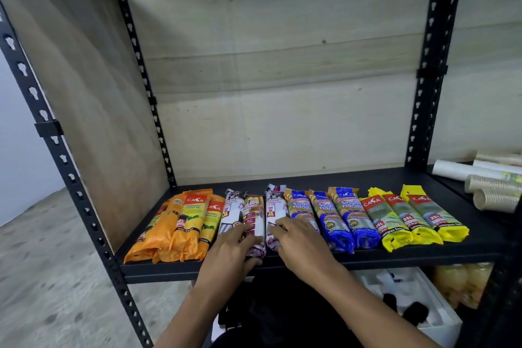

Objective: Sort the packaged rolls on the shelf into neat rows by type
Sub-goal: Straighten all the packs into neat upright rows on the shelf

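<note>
Packaged rolls lie side by side along the front of the black shelf [353, 178]. From left: orange packs [180, 223], white draw-string packs [234, 212], blue single-handle packs [336, 217], and yellow-green 25L packs [409, 215]. My left hand [234, 243] lies over the near ends of the left and middle white packs, fingers curled around them. My right hand [299, 237] presses on the right white pack [272, 212], covering its near half and part of the first blue pack.
Black slotted uprights [423, 121] frame the shelf, with plywood panels behind and on the left. Stacked paper cups [494, 195] and white tubes lie on the neighbouring shelf to the right. Below are a white foam tray [418, 299] and bagged items.
</note>
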`<state>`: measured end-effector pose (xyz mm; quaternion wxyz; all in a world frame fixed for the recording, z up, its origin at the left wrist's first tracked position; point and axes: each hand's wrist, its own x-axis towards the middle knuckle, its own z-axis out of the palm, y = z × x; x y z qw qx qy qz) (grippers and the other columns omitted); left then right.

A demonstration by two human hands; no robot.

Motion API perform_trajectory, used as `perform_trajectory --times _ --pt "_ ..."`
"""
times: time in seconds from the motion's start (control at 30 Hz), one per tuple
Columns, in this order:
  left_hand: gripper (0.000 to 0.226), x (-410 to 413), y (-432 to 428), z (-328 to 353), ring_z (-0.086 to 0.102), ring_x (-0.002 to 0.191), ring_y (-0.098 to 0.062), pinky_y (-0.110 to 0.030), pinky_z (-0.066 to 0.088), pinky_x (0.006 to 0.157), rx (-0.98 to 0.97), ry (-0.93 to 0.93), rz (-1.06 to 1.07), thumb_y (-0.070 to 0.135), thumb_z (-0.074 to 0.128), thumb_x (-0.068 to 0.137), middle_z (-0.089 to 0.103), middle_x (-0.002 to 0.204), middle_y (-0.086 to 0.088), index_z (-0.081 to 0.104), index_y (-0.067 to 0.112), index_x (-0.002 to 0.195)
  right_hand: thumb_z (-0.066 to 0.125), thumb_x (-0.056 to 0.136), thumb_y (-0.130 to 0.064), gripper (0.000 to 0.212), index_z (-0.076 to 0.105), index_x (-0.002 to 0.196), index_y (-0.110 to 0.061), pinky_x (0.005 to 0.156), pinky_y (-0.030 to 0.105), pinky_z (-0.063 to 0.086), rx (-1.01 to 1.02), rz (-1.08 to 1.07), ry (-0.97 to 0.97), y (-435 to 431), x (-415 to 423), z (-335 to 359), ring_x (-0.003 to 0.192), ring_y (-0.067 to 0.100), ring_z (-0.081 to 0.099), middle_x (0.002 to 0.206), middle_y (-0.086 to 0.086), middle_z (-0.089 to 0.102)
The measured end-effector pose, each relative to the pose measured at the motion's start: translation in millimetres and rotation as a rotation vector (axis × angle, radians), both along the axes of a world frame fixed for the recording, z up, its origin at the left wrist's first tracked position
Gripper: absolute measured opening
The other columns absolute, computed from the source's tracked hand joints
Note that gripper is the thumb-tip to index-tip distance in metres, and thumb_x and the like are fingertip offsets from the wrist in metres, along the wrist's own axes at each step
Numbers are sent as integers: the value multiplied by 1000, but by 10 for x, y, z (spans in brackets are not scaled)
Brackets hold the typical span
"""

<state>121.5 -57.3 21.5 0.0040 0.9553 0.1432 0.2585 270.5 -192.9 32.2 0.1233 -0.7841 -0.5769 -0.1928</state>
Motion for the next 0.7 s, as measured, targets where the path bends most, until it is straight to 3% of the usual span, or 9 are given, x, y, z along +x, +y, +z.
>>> perform_trajectory --times 0.17,0.33,0.5,0.57,0.7 --pt "31 -26 -135 27 62 108 -18 -24 54 75 59 -86 -15 12 87 66 64 121 0 70 18 92 62 90 -19 39 56 129 -20 111 47 31 13 -16 -1 8 14 -41 113 26 57 127 5 58" --pt "28 -65 -242 45 58 98 -8 -17 47 68 -141 -226 5 26 75 83 57 121 6 57 20 103 62 89 -20 38 58 127 -19 116 50 22 13 -27 -3 -8 32 -56 111 26 59 124 4 59" --pt "41 -20 -316 89 57 74 -6 -26 53 65 -372 -393 21 16 64 91 38 128 8 56 35 125 65 86 -19 40 61 125 -19 114 55 25 24 -23 -5 -11 5 -71 114 26 57 122 5 60" --pt "39 -5 -272 67 57 64 -10 -25 52 63 -375 -362 10 12 61 93 37 124 6 61 34 125 68 83 -18 43 61 125 -20 114 56 26 41 -32 -6 -8 3 -98 117 27 56 124 7 60" --pt "31 17 -173 23 61 70 -9 -30 55 58 -191 -135 28 18 55 96 40 121 4 63 24 125 66 84 -18 46 59 129 -22 116 57 22 44 -50 -3 -13 -3 -118 128 30 49 133 11 56"
